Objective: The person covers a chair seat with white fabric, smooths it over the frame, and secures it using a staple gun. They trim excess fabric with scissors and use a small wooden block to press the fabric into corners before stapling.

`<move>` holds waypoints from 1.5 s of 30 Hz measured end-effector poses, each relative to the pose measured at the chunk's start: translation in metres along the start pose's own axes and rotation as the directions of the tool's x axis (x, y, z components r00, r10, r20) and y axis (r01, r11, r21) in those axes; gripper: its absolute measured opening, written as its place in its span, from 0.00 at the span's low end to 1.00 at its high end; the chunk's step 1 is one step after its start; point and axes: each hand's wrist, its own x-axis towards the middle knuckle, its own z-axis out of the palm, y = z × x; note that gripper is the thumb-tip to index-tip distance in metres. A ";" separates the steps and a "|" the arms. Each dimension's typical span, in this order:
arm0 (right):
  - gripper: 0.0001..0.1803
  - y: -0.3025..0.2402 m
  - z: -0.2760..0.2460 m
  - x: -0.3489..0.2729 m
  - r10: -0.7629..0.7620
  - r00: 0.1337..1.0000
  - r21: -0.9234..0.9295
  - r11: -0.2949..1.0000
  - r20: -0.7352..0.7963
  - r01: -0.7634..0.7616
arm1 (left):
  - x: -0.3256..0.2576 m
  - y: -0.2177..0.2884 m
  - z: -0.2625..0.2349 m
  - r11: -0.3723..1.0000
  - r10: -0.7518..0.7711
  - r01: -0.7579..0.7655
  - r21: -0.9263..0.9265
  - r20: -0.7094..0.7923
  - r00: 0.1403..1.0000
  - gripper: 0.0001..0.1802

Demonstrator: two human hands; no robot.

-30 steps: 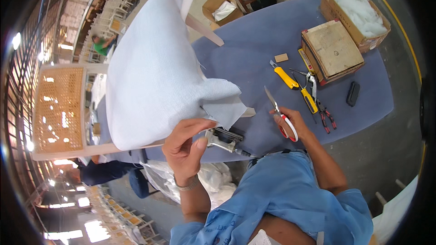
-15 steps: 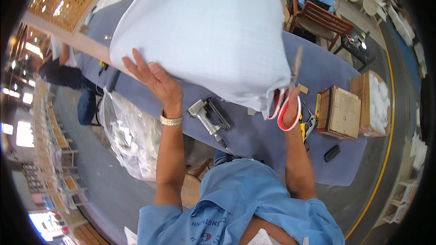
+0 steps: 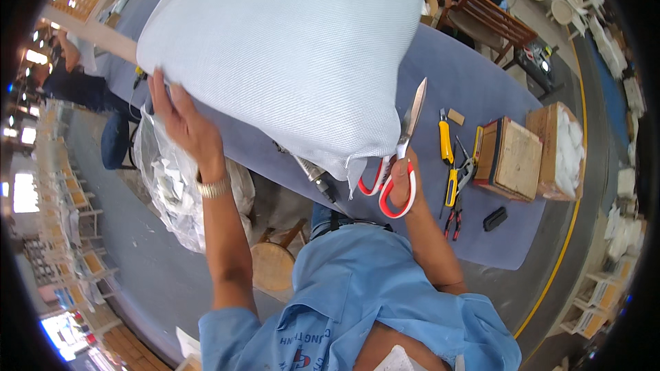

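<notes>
Cushion: big pale woven fabric cushion (image 3: 295, 55), held up over the blue-covered surface (image 3: 474, 89); its lower corner hangs just above the scissors.
Left hand: left hand (image 3: 182, 120) flat against the cushion's left lower edge, fingers spread, propping rather than pinching.
Right hand: right hand (image 3: 399, 178) below the cushion's corner, fingers threaded through the red loops of the scissors (image 3: 402, 154); blades point up and look nearly together (hard to be sure).
Handling: likely light and soft, cloth slack at the corner, weave probably grippy; best held by broad palms under an edge.
Nearby: yellow cutters (image 3: 445, 141) and wooden boxes (image 3: 512, 158) right of the scissors; metal stapler-like tool (image 3: 316, 175) under the cushion.
</notes>
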 end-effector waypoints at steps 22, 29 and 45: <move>0.46 -0.062 -0.088 -0.046 0.211 0.973 -0.398 0.903 0.091 -0.158 | -0.105 0.147 -0.041 0.237 -0.278 0.925 -0.296 0.892 0.356 0.11; 0.46 -0.054 -0.096 -0.038 0.131 0.947 -0.417 0.909 0.292 0.003 | -0.117 0.165 -0.016 0.331 -0.254 0.917 -0.223 0.915 0.314 0.12; 0.36 -0.084 -0.122 -0.005 0.214 0.866 -0.631 0.763 0.453 0.141 | -0.113 0.157 -0.008 0.564 -0.293 0.806 -0.178 0.870 0.397 0.10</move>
